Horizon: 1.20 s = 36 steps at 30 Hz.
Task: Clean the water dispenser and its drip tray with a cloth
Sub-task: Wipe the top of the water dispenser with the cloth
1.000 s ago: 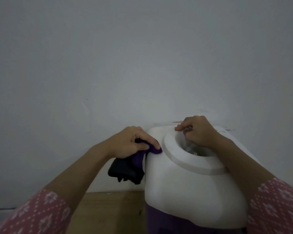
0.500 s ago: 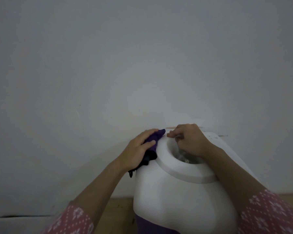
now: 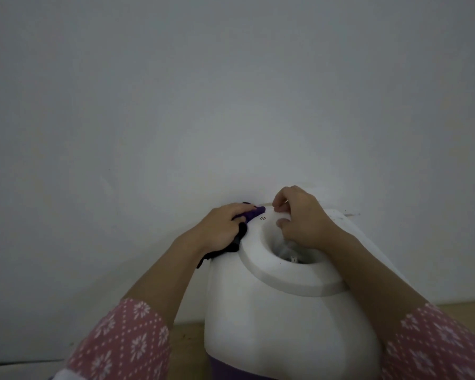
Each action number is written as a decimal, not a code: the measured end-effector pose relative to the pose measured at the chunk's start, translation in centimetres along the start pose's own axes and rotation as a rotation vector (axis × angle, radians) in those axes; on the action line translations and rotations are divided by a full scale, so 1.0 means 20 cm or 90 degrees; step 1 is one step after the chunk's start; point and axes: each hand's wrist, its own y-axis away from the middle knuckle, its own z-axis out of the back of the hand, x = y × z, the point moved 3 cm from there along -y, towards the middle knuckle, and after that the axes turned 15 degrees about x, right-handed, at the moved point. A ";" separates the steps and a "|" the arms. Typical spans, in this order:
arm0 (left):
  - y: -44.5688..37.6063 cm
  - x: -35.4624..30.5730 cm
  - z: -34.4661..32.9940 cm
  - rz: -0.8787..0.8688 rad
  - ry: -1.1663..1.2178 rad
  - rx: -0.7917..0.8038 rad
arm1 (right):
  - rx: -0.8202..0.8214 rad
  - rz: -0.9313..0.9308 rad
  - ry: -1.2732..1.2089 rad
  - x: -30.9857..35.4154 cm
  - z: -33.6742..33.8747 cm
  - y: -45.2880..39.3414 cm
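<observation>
The white water dispenser (image 3: 280, 311) with a purple lower body stands low in the centre, its round top opening facing me. My left hand (image 3: 225, 226) presses a purple and black cloth (image 3: 248, 216) against the dispenser's top back left corner. My right hand (image 3: 299, 218) grips the far rim of the round opening, fingers curled over the edge. The drip tray is out of sight.
A plain white wall (image 3: 231, 105) rises directly behind the dispenser. A wooden surface (image 3: 187, 335) shows at the dispenser's foot on the left and right. Pink patterned sleeves (image 3: 121, 344) cover my forearms.
My left hand has slid the cloth from the dispenser's left shoulder up and back to the rear corner of the top. My right hand stays on the opening's rim.
</observation>
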 end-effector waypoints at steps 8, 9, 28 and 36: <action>0.19 0.02 0.02 -0.050 -0.074 -0.033 | 0.002 0.000 -0.002 0.00 0.00 0.01; 0.22 0.02 0.02 -0.056 -0.067 -0.027 | 0.000 0.003 -0.001 0.01 -0.01 0.02; 0.11 0.00 0.03 -0.037 -0.133 -0.071 | -0.021 0.006 0.043 0.00 -0.02 0.02; 0.34 0.01 -0.02 -0.055 -0.117 -0.120 | 0.007 -0.046 0.094 0.03 -0.02 0.03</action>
